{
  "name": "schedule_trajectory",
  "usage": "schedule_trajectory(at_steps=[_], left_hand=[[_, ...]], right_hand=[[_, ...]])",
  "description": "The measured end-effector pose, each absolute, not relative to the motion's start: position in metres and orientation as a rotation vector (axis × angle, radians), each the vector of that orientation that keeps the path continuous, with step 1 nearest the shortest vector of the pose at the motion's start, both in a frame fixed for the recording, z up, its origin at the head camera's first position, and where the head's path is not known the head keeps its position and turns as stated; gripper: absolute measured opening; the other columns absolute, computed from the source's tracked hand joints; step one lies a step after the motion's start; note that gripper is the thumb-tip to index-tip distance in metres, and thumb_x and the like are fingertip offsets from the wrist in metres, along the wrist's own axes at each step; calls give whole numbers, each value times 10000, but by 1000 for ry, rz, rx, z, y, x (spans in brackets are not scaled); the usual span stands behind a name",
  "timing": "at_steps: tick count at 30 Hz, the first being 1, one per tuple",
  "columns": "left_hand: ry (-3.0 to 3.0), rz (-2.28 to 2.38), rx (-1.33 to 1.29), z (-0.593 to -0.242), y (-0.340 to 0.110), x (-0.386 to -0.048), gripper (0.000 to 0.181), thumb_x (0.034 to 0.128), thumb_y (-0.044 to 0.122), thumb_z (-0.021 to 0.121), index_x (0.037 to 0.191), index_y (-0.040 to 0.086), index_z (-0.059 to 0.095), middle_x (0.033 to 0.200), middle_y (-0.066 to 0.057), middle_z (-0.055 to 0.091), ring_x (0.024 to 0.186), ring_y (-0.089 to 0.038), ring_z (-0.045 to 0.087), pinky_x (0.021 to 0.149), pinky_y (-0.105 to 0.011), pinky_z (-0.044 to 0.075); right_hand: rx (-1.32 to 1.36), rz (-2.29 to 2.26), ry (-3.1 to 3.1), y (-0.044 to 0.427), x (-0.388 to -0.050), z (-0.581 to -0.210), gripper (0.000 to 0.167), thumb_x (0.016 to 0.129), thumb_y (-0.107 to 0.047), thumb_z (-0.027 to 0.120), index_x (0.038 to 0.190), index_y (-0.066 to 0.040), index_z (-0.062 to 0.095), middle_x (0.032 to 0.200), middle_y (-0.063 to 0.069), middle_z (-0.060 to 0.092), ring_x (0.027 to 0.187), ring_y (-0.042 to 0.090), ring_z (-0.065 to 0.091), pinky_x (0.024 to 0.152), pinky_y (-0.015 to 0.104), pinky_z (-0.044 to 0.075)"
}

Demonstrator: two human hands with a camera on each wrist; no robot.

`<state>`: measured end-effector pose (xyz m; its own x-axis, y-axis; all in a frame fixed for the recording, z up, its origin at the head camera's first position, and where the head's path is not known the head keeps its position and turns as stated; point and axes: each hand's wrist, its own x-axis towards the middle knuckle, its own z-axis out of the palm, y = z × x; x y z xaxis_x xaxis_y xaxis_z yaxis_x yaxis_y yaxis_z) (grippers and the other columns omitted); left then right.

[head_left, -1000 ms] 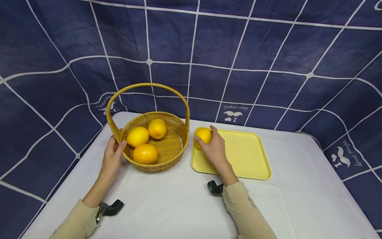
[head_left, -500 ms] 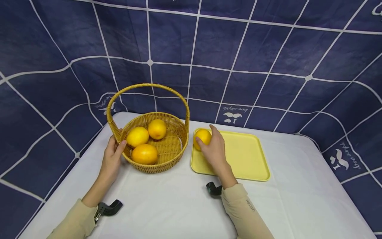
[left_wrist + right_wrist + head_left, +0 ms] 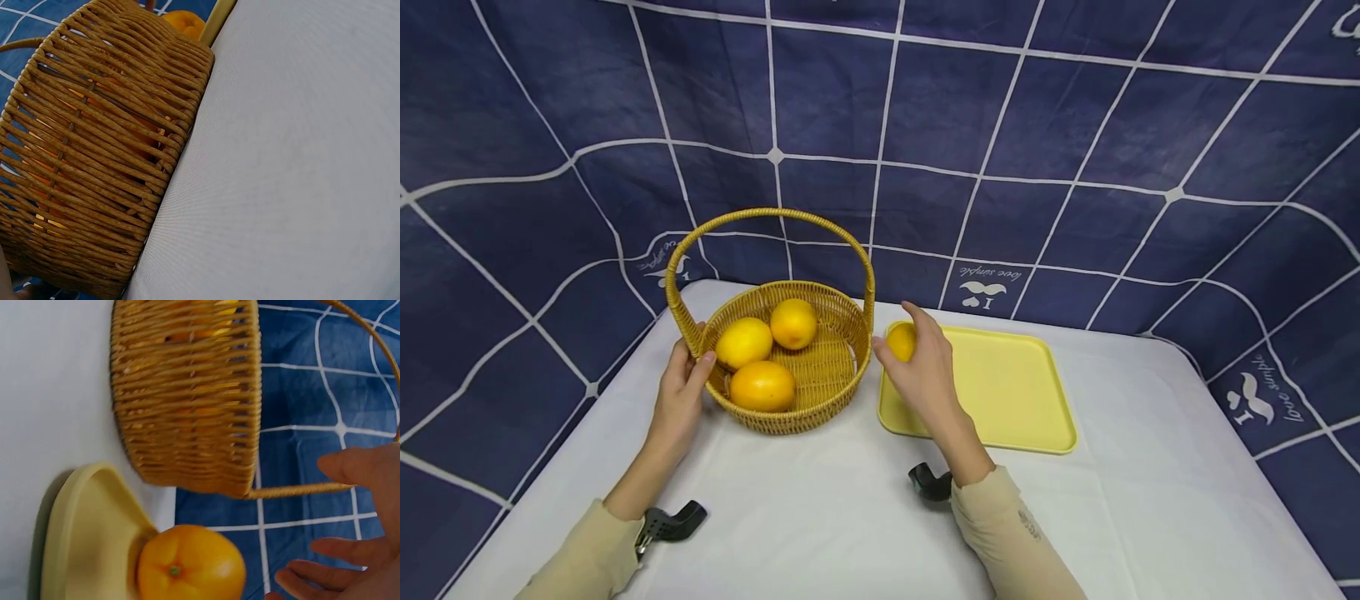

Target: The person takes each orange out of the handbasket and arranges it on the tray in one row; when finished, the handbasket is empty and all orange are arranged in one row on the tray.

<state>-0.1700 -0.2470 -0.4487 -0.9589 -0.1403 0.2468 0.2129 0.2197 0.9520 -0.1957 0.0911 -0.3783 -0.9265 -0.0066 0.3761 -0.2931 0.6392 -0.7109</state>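
Note:
My left hand (image 3: 679, 392) grips the left rim of a round wicker basket (image 3: 842, 392), thumb on the inner side. Three yellow-orange fruits lie in the basket, one yellow fruit (image 3: 744, 342) nearest the thumb, one orange fruit (image 3: 763, 387) in front and another orange fruit (image 3: 793, 324) behind. Over the left end of a yellow tray (image 3: 1015, 392) is my right hand (image 3: 927, 371), thumb and fingers spread apart. Below it an orange (image 3: 190, 565) sits on the tray, partly hidden by the hand in the head view. The right wrist view shows a gap between fingers and orange.
The basket's tall arched handle (image 3: 771, 213) stands up between the hands. A white cloth (image 3: 820, 517) covers the table. Behind it hangs a dark blue gridded curtain (image 3: 1075, 225), close to the basket and tray.
My right hand has let go of the orange and risen slightly up and to the left, its thumb and fingers parting. The orange stays on the tray. My left hand keeps its grip on the basket.

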Motion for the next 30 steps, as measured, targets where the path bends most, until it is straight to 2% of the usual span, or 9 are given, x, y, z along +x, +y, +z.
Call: schedule_trajectory(at_steps=[7, 14, 25, 30], left_hand=[[-2208, -1806, -77, -449, -249, -171, 616, 1146, 311, 444, 1683, 109, 222, 1706, -213, 294, 1526, -230, 359, 1087, -49, 358], [-2211, -1818, -64, -450, -248, -171, 616, 1144, 317, 449, 1682, 115, 229, 1695, -217, 317, 1491, -203, 383, 1052, -42, 370], [-2204, -1823, -90, -448, -245, -170, 620, 1147, 314, 440, 1686, 112, 211, 1704, -223, 293, 1533, -280, 347, 1082, -48, 363], [-2218, -1809, -81, -448, -247, -168, 620, 1149, 321, 433, 1688, 117, 204, 1706, -213, 295, 1536, -286, 343, 1080, -41, 356]], right_hand=[[286, 1227, -2503, 83, -186, -368, 707, 952, -352, 738, 1562, -104, 483, 1566, 129, 533, 1434, 345, 503, 1210, 544, 393], [343, 1231, -2483, 75, -176, -362, 689, 947, -329, 760, 1548, -107, 505, 1545, 100, 555, 1420, 309, 527, 1197, 513, 418], [464, 1231, -2453, 62, -167, -361, 673, 938, -307, 772, 1526, -91, 526, 1529, 59, 572, 1401, 260, 542, 1143, 475, 478], [511, 1229, -2483, 54, -165, -367, 674, 935, -298, 771, 1525, -86, 524, 1536, 77, 564, 1431, 265, 517, 1198, 466, 425]])
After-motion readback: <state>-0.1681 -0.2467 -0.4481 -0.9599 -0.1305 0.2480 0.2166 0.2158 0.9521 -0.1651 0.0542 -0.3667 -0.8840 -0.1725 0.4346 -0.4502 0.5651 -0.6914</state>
